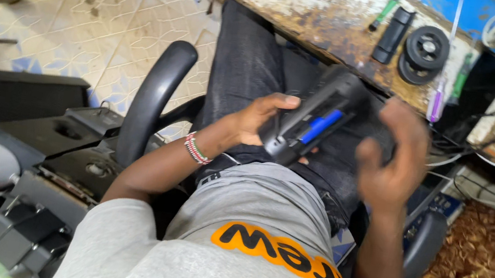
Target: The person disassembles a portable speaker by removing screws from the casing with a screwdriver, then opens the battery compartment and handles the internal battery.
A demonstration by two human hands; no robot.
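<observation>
Rust-stained and flaking, the wooden bench (320, 12) lies beyond both hands and carries, farthest from us, a black cylinder (393, 34), a pair of stacked black wheels (425, 51) and a green-handled screwdriver (387, 9). Nearer, beneath the hands, we see our lap in dark trousers (248, 73), flanked by the chair armrest (154, 98) just outside the left wrist. Our left hand (257, 121) is closed around the lower end of a black handheld device (317, 114) with a blue strip (321, 125) showing in its open face; the device rests tilted over the lap, between the two hands. Our right hand (393, 159) hovers just beside it, fingers spread wide and blurred, holding nothing that we can make out. We judge the chief risk to be a drop: only one hand supports the device, and a slip would send it off the thigh to the tiled floor (82, 13) left of the left hand. A lesser risk is the blue part working loose while the face is uncovered.
</observation>
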